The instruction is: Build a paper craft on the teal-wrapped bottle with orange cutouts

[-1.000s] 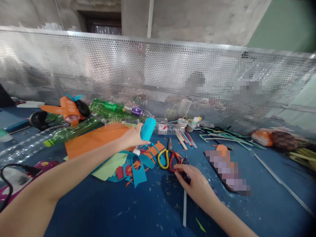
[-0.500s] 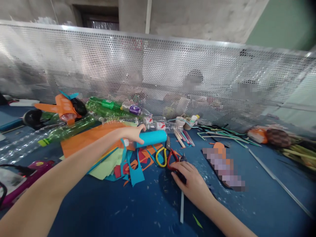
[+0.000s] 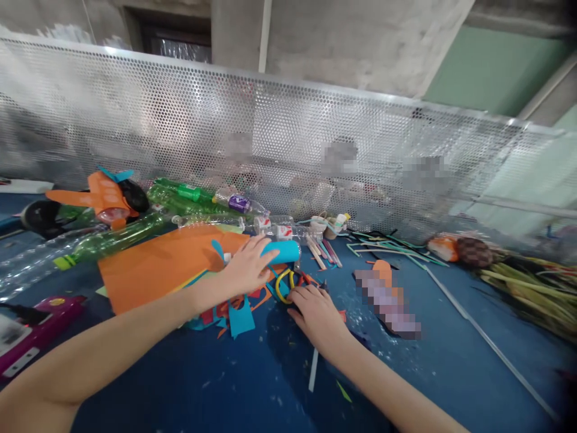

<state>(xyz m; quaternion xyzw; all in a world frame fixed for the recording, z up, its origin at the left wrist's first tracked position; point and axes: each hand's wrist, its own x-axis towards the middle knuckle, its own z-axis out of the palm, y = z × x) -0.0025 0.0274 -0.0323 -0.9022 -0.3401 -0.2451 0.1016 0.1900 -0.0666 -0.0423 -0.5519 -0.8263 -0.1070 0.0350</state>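
Note:
My left hand [image 3: 247,269] is over the left end of a blue paper-wrapped bottle [image 3: 283,251] lying on its side. Its fingers are spread, with nothing visibly gripped. Below it are cut scraps of blue, red and orange paper [image 3: 242,317]. My right hand [image 3: 319,313] rests low over the red handle of a cutting tool, thumb apart from the fingers; its fingers partly cover that handle. A yellow handle [image 3: 280,286] shows just left of those fingertips. What lies beneath the right palm is hidden.
An orange sheet [image 3: 148,261] lies left of the bottle. Plastic bottles [image 3: 121,236] crowd the back left, near an orange paper-and-bottle model [image 3: 101,195]. A purple power strip [image 3: 45,328] sits at left. Thin strips [image 3: 387,245] lie at back right, before a perforated metal panel [image 3: 288,132].
My left hand has come off its hold on the blue bottle's end and spread its fingers nearer to me. The right hand has slid left over the red handle. The view has shifted slightly.

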